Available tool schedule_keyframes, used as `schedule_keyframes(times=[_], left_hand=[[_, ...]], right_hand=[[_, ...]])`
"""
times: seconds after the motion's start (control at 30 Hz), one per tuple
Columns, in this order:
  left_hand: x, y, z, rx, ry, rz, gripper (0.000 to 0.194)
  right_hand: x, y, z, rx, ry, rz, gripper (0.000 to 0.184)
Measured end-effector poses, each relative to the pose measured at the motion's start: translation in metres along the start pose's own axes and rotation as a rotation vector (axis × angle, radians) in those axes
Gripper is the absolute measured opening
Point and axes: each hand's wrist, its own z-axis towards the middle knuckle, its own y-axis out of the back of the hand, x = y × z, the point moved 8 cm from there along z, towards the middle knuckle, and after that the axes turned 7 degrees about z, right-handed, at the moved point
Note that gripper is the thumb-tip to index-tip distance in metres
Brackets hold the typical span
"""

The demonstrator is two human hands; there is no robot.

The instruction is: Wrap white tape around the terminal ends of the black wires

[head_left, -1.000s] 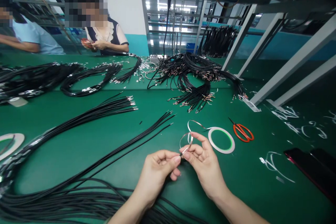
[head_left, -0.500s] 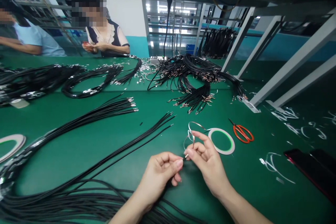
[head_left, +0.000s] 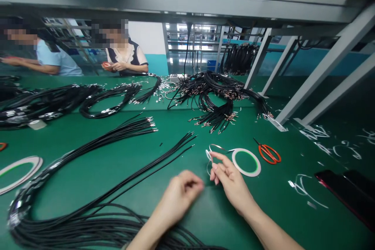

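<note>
My left hand is closed in a pinch above the black cables at the front. What its fingertips hold, if anything, is hidden and slightly blurred. A short gap to the right, my right hand pinches the loose end of a thin white tape strip, which curls up in a loop. The strip leads back to a flat tape roll with a green centre, lying just beyond that hand. Several black cables with stripped ends lie to the left, pointing at the hands.
Orange-handled scissors lie right of the roll. Further back are coiled cable bundles and a cable heap. Metal legs carry an overhead shelf. Phone-like dark objects lie far right. Two co-workers sit opposite.
My hands have moved apart; the small cable end seen between them earlier no longer shows. The right hand still has the tape. The head view has tilted up, showing more of the shelf.
</note>
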Motion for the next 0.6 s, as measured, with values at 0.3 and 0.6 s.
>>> schedule_keyframes(times=[0.3,0.6], left_hand=[[0.023,0.061,0.009,-0.487,0.165,0.802,0.018],[-0.027,0.024,-0.003,-0.310,-0.075,0.127,0.020]], right_hand=[[-0.003,0.013,-0.004,-0.206,0.019,0.045,0.052],[0.012,-0.005,-0.015,-0.204,0.040,0.267,0.063]])
